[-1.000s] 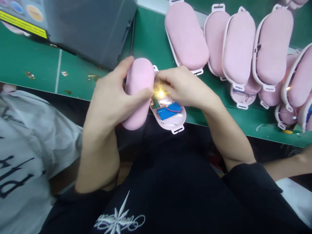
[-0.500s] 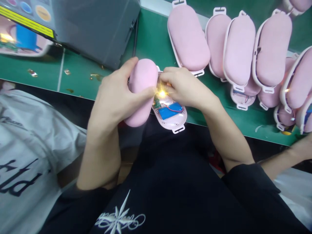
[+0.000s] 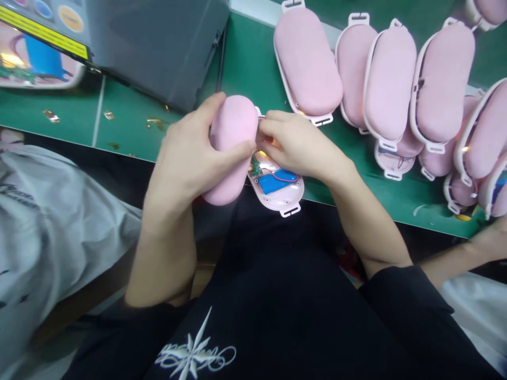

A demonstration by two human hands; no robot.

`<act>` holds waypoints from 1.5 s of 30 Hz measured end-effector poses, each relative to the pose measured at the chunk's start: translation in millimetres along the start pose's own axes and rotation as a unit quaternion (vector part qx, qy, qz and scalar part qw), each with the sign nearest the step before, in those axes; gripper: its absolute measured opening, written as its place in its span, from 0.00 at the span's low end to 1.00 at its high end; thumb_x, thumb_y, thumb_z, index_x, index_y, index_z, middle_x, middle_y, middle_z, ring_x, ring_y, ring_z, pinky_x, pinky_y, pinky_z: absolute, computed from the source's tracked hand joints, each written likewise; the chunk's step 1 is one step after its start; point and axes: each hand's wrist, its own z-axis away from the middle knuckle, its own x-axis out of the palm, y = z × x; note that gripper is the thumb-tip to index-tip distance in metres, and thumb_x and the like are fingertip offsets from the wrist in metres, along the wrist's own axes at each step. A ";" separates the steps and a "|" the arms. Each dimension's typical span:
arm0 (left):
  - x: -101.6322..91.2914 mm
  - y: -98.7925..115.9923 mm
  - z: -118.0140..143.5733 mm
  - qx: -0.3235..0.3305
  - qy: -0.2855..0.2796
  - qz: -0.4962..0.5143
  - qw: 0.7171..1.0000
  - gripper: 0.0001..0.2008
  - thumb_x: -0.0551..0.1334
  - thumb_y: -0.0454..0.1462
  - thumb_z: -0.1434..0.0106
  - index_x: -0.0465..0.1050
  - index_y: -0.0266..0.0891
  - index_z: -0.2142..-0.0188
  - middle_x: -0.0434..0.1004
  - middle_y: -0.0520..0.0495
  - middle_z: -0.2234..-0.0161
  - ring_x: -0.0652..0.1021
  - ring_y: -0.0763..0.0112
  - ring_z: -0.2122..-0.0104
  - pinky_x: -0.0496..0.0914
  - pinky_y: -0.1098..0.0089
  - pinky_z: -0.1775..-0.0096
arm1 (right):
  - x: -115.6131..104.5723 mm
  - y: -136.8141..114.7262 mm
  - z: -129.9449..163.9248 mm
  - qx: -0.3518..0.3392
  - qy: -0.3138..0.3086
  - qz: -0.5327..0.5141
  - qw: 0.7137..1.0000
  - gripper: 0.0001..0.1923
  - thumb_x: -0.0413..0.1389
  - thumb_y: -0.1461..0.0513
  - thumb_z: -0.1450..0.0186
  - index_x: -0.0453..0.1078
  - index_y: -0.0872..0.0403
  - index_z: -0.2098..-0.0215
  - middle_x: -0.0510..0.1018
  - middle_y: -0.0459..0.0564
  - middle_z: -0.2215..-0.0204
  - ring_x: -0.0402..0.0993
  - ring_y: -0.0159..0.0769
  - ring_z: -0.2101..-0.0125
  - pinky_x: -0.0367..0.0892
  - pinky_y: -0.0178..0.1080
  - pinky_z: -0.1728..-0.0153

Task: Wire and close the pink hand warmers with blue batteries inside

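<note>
My left hand (image 3: 194, 150) is wrapped round a smooth pink oval cover (image 3: 233, 126), which it holds tilted on edge. Just right of the cover lies an open pale-pink shell (image 3: 273, 200) at the table's front edge. Inside the shell are a blue battery pack (image 3: 273, 182) with a red wire and a small green circuit board (image 3: 255, 166). My right hand (image 3: 285, 137) is over the far half of the shell, its fingers curled and pressed together. What those fingertips pinch, if anything, is hidden, as is the shell's far part.
Several pink oval cases (image 3: 390, 84) lie on the green tabletop (image 3: 247, 58) to the right, some stacked. A grey machine box (image 3: 154, 47) stands at back left. Small gold scraps (image 3: 156, 124) lie at left. A neighbour's pale shirt (image 3: 71, 200) and another person's forearm (image 3: 467, 256) flank me.
The bright yellow light in the shell is now mostly covered by my right fingers, which have shifted slightly. My left hand keeps the pink cover nearly still. The neighbour at left has moved.
</note>
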 end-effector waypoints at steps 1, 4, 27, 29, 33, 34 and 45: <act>0.1 0.0 -0.1 0.000 -0.001 0.000 1.000 0.48 0.62 0.60 0.39 0.64 0.46 0.23 0.74 0.50 0.27 0.77 0.40 0.31 0.72 0.47 0.31 | -0.8 -0.6 0.2 -0.005 -0.006 0.005 1.000 0.06 0.60 0.63 0.27 0.74 0.48 0.64 0.80 0.49 0.61 0.77 0.42 0.55 0.67 0.44 0.51; 0.2 0.4 -0.2 -0.007 -0.015 0.006 1.000 0.48 0.59 0.64 0.39 0.62 0.54 0.23 0.71 0.59 0.25 0.72 0.40 0.27 0.70 0.44 0.31 | -4.4 -4.1 0.6 -0.010 -0.026 0.031 0.999 0.05 0.58 0.63 0.26 0.76 0.52 0.62 0.80 0.48 0.60 0.77 0.40 0.56 0.67 0.43 0.51; 5.7 5.0 6.0 -0.015 -0.041 -0.030 0.999 0.53 0.62 0.64 0.40 0.56 0.50 0.20 0.69 0.48 0.24 0.67 0.32 0.25 0.65 0.35 0.27 | -10.1 -3.0 1.6 0.027 0.000 -0.005 1.000 0.10 0.55 0.68 0.31 0.78 0.53 0.63 0.82 0.47 0.62 0.75 0.37 0.60 0.66 0.40 0.54; 5.4 8.2 7.7 -0.025 -0.044 -0.037 0.998 0.56 0.62 0.67 0.42 0.53 0.51 0.19 0.71 0.48 0.26 0.65 0.29 0.24 0.64 0.32 0.28 | -7.6 -4.8 0.3 0.038 0.011 -0.003 0.999 0.10 0.55 0.68 0.31 0.77 0.53 0.66 0.82 0.48 0.63 0.74 0.38 0.61 0.65 0.40 0.56; 1.4 10.9 7.5 -0.042 -0.037 -0.036 0.998 0.55 0.61 0.65 0.42 0.53 0.52 0.19 0.78 0.49 0.30 0.71 0.29 0.27 0.67 0.34 0.29 | -6.4 -5.1 0.6 0.043 0.007 -0.020 0.999 0.09 0.57 0.67 0.31 0.78 0.52 0.67 0.83 0.47 0.64 0.75 0.38 0.62 0.64 0.41 0.58; -0.2 10.8 7.1 -0.044 -0.038 -0.036 0.998 0.55 0.61 0.65 0.41 0.54 0.51 0.19 0.79 0.48 0.32 0.73 0.30 0.29 0.69 0.35 0.30 | -6.9 -4.6 1.1 0.042 0.004 -0.033 0.999 0.09 0.57 0.67 0.31 0.79 0.52 0.66 0.83 0.47 0.64 0.76 0.38 0.62 0.64 0.41 0.58; -4.8 4.5 7.3 -0.019 -0.056 -0.045 0.997 0.57 0.59 0.65 0.42 0.54 0.44 0.19 0.80 0.44 0.32 0.77 0.29 0.33 0.72 0.36 0.33 | -9.8 -7.2 0.9 0.053 0.006 -0.022 0.998 0.11 0.55 0.68 0.33 0.81 0.54 0.64 0.85 0.48 0.64 0.77 0.38 0.61 0.65 0.41 0.56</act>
